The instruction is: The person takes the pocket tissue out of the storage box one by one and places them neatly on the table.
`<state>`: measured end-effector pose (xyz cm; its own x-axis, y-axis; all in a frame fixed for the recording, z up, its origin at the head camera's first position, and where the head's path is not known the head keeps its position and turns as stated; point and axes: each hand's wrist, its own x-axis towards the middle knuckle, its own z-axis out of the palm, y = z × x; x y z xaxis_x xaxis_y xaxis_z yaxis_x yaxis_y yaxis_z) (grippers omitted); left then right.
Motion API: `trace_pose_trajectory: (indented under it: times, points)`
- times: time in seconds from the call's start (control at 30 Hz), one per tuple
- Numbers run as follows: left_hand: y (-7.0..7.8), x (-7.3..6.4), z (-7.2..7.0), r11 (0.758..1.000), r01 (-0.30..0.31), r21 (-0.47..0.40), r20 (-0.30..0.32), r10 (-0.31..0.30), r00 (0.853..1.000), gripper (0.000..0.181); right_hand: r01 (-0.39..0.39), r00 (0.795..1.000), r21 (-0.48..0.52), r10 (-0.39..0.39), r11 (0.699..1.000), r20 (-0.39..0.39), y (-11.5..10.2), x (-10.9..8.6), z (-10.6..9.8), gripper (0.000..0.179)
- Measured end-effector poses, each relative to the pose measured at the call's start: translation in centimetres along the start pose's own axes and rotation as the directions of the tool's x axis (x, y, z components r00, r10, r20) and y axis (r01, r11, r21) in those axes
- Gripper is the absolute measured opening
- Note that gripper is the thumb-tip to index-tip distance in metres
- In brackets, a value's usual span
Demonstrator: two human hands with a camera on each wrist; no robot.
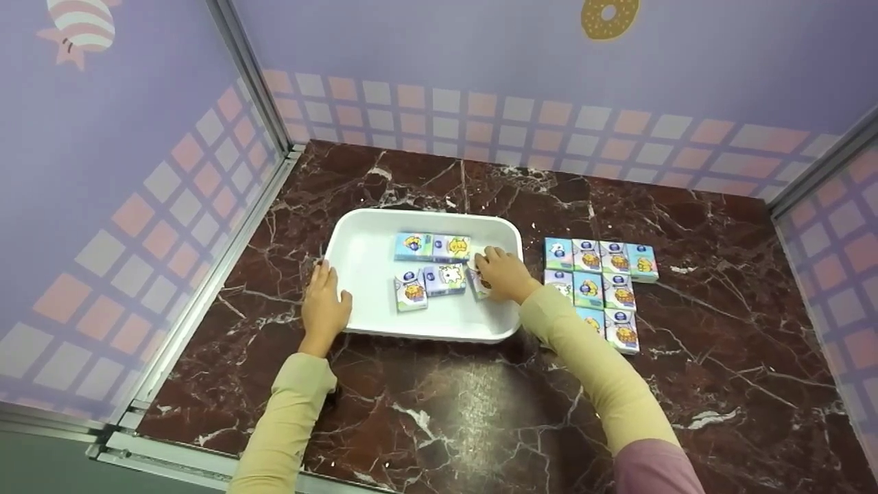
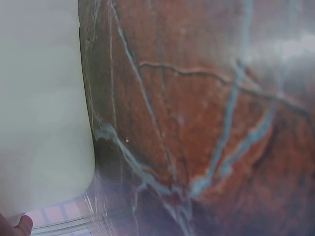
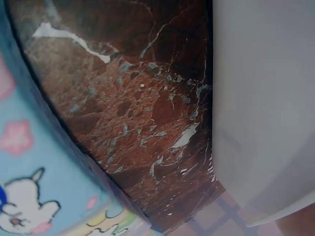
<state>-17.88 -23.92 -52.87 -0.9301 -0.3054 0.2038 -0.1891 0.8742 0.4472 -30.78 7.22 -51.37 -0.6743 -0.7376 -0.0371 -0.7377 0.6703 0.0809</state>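
A white plastic tray point(image 1: 370, 302) lies on the marble-patterned table with several small cartoon-printed tissue packs in it. Two packs, one a lilac tissue pack point(image 1: 451, 247), lie end to end near its back. An upright white pack point(image 1: 410, 291) and a purple pack point(image 1: 444, 279) lie further forward. My right hand point(image 1: 506, 276) reaches over the tray's right side and grips a tissue pack point(image 1: 478, 280), partly hidden by the fingers. My left hand point(image 1: 325, 305) rests on the tray's left rim, fingers extended and thumb over the inside.
Right of the tray, several tissue packs point(image 1: 588, 289) lie in rows, partly covered by the right sleeve point(image 1: 583, 350). The right wrist view shows a blue pack point(image 3: 29, 162) beside the tray wall point(image 3: 261, 98). Patterned purple panels point(image 1: 446, 48) enclose the table at the back and sides.
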Motion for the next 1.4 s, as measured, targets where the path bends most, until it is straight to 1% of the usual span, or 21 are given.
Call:
trace_pose_trajectory:
  times: [0.13,0.27,0.33,0.47,0.67,0.73,0.87,0.97,1.17,1.23,1.3,1.4]
  points:
    - [0.0,-0.1,0.1,1.000,-0.005,0.001,-0.006,0.005,1.000,0.051,-0.030,0.998,0.114,0.037,0.993,-0.060,0.4,-0.3,-0.3,0.075]
    - [0.0,-0.2,0.0,1.000,0.001,0.002,0.015,-0.001,1.000,0.052,-0.044,0.988,0.220,0.075,0.975,-0.137,1.0,-0.7,-0.5,0.077]
    - [0.0,-0.2,0.0,1.000,0.006,0.000,0.029,-0.006,1.000,0.052,-0.035,0.981,0.247,0.081,0.968,-0.179,1.3,-0.9,-0.6,0.077]
    - [0.0,-0.2,-0.1,1.000,0.009,-0.005,0.035,-0.009,0.999,0.052,-0.005,0.964,0.263,0.074,0.965,-0.255,1.7,-1.4,-0.7,0.078]
    - [0.0,-0.1,0.0,1.000,-0.004,0.001,0.014,0.004,1.000,0.051,0.030,0.938,0.283,0.071,0.959,-0.340,2.3,-2.2,-0.9,0.079]
    - [-0.1,-0.1,0.1,1.000,-0.008,0.005,0.006,0.008,1.000,0.051,0.038,0.931,0.288,0.070,0.957,-0.357,2.4,-2.6,-1.0,0.079]
    - [-0.1,-0.1,0.2,1.000,-0.018,0.004,-0.008,0.018,1.000,0.050,0.036,0.926,0.292,0.077,0.956,-0.368,2.8,-3.3,-1.1,0.080]
    - [-0.1,-0.1,0.2,1.000,-0.021,-0.001,-0.007,0.021,1.000,0.051,0.045,0.918,0.293,0.076,0.955,-0.389,3.1,-3.9,-1.2,0.080]
    - [0.0,0.0,0.1,1.000,-0.014,-0.005,-0.006,0.014,1.000,0.051,0.083,0.880,0.295,0.069,0.952,-0.470,3.7,-5.0,-1.2,0.078]
    - [0.0,0.0,0.1,1.000,-0.014,-0.005,-0.006,0.014,1.000,0.050,0.087,0.871,0.298,0.073,0.951,-0.487,3.9,-5.5,-1.2,0.078]
    - [0.0,0.0,0.1,1.000,-0.014,-0.004,-0.007,0.014,1.000,0.050,0.090,0.867,0.306,0.077,0.948,-0.493,4.2,-6.0,-1.2,0.079]
    - [0.0,0.0,0.0,1.000,-0.010,0.000,0.001,0.010,1.000,0.050,0.079,0.873,0.317,0.088,0.945,-0.479,4.6,-6.7,-1.1,0.081]
